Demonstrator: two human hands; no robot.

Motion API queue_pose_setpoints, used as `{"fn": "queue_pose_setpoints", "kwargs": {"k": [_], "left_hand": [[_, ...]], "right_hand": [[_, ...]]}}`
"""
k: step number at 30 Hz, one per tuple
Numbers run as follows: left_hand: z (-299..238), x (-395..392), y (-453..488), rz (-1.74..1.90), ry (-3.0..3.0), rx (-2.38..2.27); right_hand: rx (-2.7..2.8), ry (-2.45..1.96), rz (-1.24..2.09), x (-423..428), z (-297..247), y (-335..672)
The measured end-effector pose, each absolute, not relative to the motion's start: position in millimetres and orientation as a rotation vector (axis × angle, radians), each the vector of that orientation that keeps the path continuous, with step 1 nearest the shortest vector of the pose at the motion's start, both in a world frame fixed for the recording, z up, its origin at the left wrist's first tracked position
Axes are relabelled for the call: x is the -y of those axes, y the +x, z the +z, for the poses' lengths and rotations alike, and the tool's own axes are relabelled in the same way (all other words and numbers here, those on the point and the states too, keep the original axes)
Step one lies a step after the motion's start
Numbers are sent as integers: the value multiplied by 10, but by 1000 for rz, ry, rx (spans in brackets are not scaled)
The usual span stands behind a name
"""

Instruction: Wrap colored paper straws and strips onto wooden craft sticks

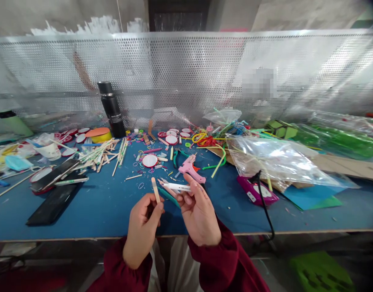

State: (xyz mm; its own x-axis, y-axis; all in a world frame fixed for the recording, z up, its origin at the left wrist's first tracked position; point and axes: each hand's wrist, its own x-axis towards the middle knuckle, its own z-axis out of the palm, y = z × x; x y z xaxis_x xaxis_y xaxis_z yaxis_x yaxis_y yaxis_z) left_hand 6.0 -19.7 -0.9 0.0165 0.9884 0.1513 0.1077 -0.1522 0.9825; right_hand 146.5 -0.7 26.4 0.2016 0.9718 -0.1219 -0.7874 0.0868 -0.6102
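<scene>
My left hand (142, 225) pinches a flat wooden craft stick (155, 190) between thumb and fingers, its rounded end pointing up and away. In my right hand (201, 215) lies a slim white pen (178, 187) with small dark print, its tip pointing left toward the stick. Pen and stick are close together, but I cannot tell if they touch. Just beyond my right fingers is a pink glue gun (191, 169). Pliers with dark teal handles (175, 157) rest to its left. A round white disc with a red rim (150, 161) lies beyond my left hand.
A pile of craft sticks (104, 156) and a black phone-like slab (54, 205) lie left. A black flask (111, 109) stands by the perforated metal screen (186, 73). To the right are a purple device (256, 192) with a black cable and clear plastic bags (277, 160).
</scene>
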Motion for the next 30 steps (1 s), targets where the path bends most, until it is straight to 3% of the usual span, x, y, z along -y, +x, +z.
{"fn": "queue_pose_setpoints", "kwargs": {"k": [11,25,30], "left_hand": [[-11,203,56,1241,1422,-1218],[-17,200,68,1344,1408,-1105],[-1,218,70,1366,1408,-1115]], "right_hand": [[559,-652,1257,50,142,1434],[1345,-830,491,284,133,1294],[1374,-775,285,270,122,1273]]}}
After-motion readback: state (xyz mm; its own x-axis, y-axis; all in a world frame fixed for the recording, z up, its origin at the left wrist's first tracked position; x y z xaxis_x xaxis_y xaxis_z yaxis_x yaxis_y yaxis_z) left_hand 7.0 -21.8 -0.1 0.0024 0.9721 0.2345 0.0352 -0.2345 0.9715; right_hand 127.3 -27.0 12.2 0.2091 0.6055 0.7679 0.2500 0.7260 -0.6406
